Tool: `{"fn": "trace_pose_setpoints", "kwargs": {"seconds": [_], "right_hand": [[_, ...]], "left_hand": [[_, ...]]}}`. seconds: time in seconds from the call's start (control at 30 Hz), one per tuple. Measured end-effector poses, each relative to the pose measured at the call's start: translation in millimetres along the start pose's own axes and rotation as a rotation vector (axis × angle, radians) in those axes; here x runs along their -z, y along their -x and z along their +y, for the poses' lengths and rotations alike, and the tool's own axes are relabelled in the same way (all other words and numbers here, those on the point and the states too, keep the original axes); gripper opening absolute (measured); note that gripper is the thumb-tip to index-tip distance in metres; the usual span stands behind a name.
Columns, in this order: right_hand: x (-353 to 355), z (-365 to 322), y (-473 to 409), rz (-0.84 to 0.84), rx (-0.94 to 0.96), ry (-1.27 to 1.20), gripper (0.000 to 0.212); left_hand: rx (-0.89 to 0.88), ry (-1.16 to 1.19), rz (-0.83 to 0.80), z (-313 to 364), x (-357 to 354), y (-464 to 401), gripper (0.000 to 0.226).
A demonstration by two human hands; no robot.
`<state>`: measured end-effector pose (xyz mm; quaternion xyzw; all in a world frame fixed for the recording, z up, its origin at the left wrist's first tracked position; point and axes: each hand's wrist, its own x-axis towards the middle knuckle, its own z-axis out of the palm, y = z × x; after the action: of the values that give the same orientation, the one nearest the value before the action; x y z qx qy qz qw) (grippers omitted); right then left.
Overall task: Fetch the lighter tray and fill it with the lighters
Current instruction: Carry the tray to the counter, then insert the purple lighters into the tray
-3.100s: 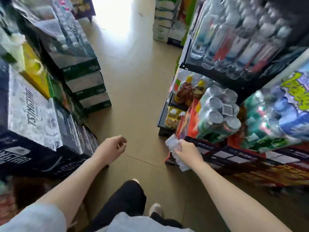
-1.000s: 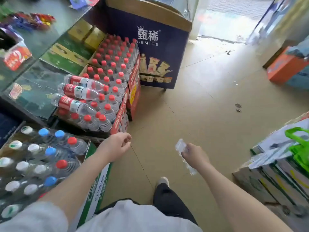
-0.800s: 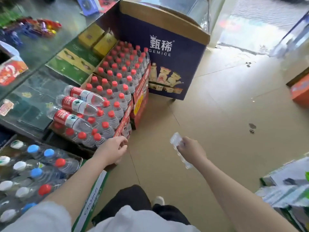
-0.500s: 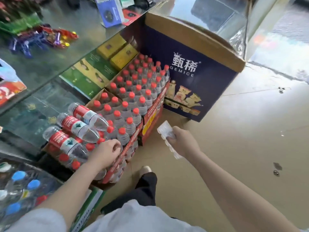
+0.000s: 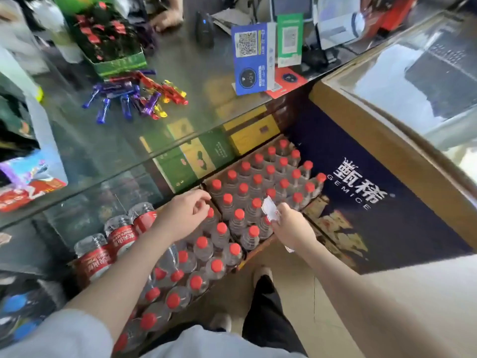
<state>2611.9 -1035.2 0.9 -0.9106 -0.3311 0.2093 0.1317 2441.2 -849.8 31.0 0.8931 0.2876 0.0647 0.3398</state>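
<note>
Two hands reach out over cases of red-capped water bottles (image 5: 242, 197) stacked on the floor against a glass surface (image 5: 108, 151). The right hand (image 5: 293, 227) grips a clear plastic lighter tray (image 5: 269, 209), whose upper end sticks up past the fingers above the bottle caps. The left hand (image 5: 184, 215) hangs loosely curled with nothing in it, just short of the glass edge. Lighters (image 5: 136, 99) in purple, red and yellow lie scattered on the surface, well apart from both hands.
</note>
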Motion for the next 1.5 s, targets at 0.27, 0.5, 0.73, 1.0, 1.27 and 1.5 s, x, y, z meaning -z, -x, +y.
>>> {"fn": "trace_pose_setpoints", "kwargs": {"seconds": [0.27, 0.5, 0.73, 1.0, 1.27, 1.5], "right_hand": [[61, -61, -123, 0.082, 0.633, 0.014, 0.019], [81, -120, -177, 0.348, 1.129, 0.213, 0.030], [59, -180, -192, 0.358, 1.217, 0.439, 0.051], [7, -231, -175, 0.173, 1.149, 0.481, 0.055], [-2, -243, -165, -0.014, 1.081, 0.365, 0.055], [29, -268, -198, 0.140, 0.799, 0.062, 0.045]], "left_hand": [[0.191, -0.093, 0.434, 0, 13, -64, 0.038], [0.463, -0.360, 0.506, -31, 39, -72, 0.060], [0.620, -0.407, 0.383, -66, 50, -51, 0.076], [0.368, -0.416, 0.331, -96, 85, -33, 0.079], [0.307, -0.190, 0.377, -109, 107, -36, 0.079], [0.375, -0.173, 0.300, -104, 120, -62, 0.106]]}}
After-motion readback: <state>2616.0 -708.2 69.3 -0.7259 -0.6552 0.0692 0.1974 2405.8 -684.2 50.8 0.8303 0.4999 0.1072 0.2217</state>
